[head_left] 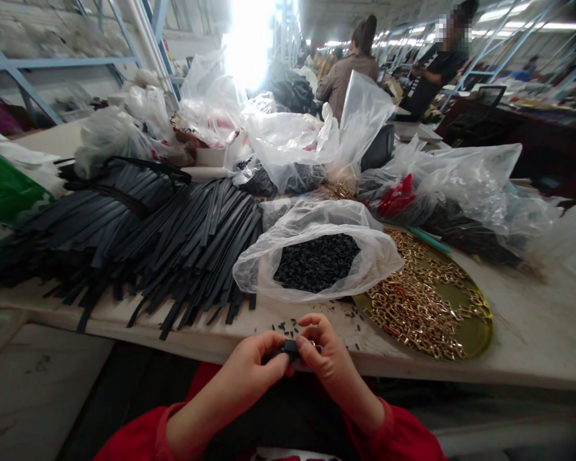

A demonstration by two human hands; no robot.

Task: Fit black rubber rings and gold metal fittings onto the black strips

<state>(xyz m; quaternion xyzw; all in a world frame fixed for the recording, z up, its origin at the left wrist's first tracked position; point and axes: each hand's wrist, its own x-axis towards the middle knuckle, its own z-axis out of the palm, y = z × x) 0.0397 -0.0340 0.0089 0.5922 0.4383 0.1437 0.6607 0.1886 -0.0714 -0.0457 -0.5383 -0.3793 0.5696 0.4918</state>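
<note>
At the front edge of the table, my left hand pinches a short dark strap end between thumb and fingers. My right hand meets it from the other side, its fingers closed around a small shiny metal piece that is mostly hidden. Just beyond my hands stands an open clear plastic bag full of small black pieces. Several loose black bits lie on the tabletop near my fingers. To the right, a round gold tray carries a heap of small gold-coloured metal fittings.
Bundles of long dark straps cover the table's left side. Clear plastic bags pile up along the back, with another bag at the right. A teal stick-like tool lies by the tray. Two people stand farther back.
</note>
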